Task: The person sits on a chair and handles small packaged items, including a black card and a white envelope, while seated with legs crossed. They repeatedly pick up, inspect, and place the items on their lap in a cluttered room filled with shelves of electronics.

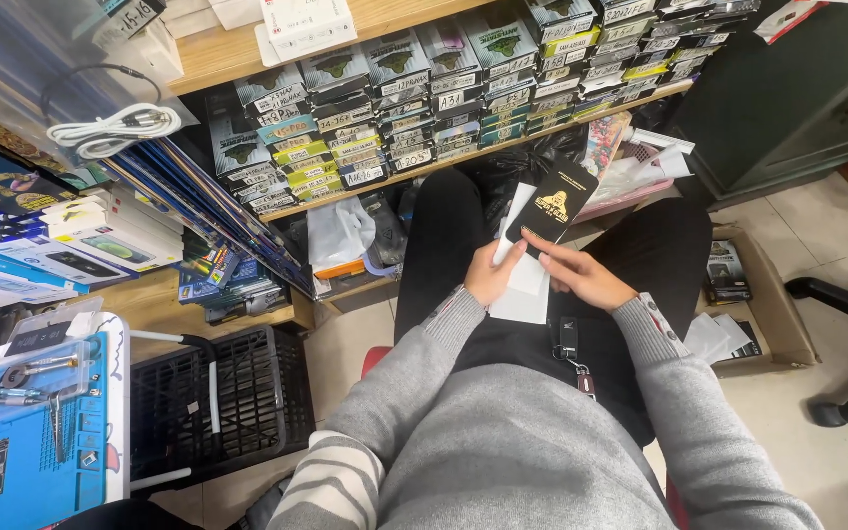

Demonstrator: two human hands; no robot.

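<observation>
You sit with both hands over your lap, and between them is a flat black cardboard package with a gold emblem (553, 206), held tilted, its top corner leaning toward the shelves. Your left hand (492, 274) grips it from below, fingers closed around its lower edge together with a white paper sleeve (523, 280) that hangs down behind the package onto your dark trousers. Your right hand (583, 277) lies against the package's lower right side, fingers stretched out flat and close together along it; whether the thumb pinches the card from behind is hard to make out from here. A small black key fob on a ring (569, 344) rests on your lap just below the white sleeve.

Ahead of you, a wooden shelf (247, 54) carries a long row of slim boxes with grey-and-green printed faces (395, 59), and under it stand stacked boxes edge-on, each with a white, yellow or green handwritten label strip (345, 147). A coiled white cable (110, 128) lies on a clear plastic cover to the left. Below that, white and blue flat boxes (71, 245) sit piled on the wooden worktop (149, 304). A blue work mat (22, 451) with small metal tools lies at the lower left, beside a black plastic crate (238, 402). To your right, an open brown cardboard carton (768, 294) stands on the tiled floor.
</observation>
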